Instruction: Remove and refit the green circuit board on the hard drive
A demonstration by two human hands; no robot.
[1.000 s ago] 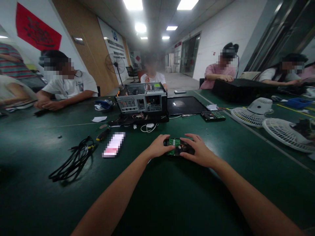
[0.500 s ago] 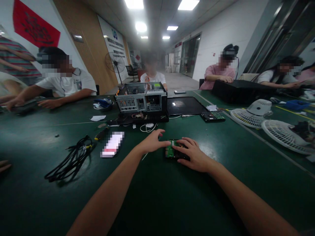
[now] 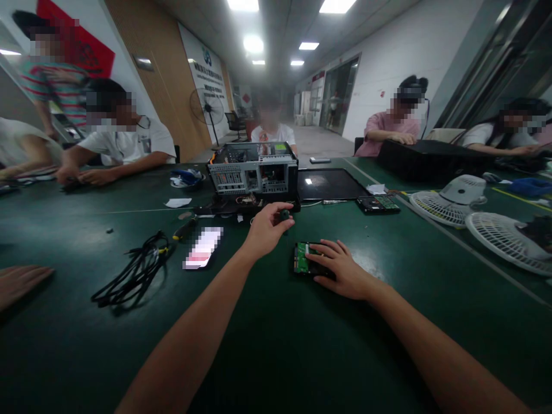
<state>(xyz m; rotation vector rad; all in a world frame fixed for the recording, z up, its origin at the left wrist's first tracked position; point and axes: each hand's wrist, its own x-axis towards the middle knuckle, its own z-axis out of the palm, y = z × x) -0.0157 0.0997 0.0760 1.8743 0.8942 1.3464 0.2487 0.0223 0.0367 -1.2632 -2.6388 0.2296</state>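
Observation:
A hard drive (image 3: 302, 259) with a green circuit board facing up lies on the green table. My right hand (image 3: 347, 273) grips it from the right, fingers over its top and the thumb along its near edge, covering much of it. Beyond the drive and to its left, my left hand (image 3: 267, 227) is raised, with thumb and fingertips closed around a small dark round thing (image 3: 284, 215) whose kind I cannot make out. Just past this hand stands an opened computer case (image 3: 250, 178).
A phone (image 3: 203, 247), a yellow-and-black screwdriver (image 3: 183, 231) and a coiled black cable (image 3: 133, 273) lie left. At right are a second hard drive (image 3: 378, 204) and white fan parts (image 3: 446, 198). Another person's hand (image 3: 26, 284) rests at the left edge. Several people sit around.
My left hand has moved away from the hard drive, toward the computer case, and its fingers have closed around the small dark thing. My right hand stays on the drive.

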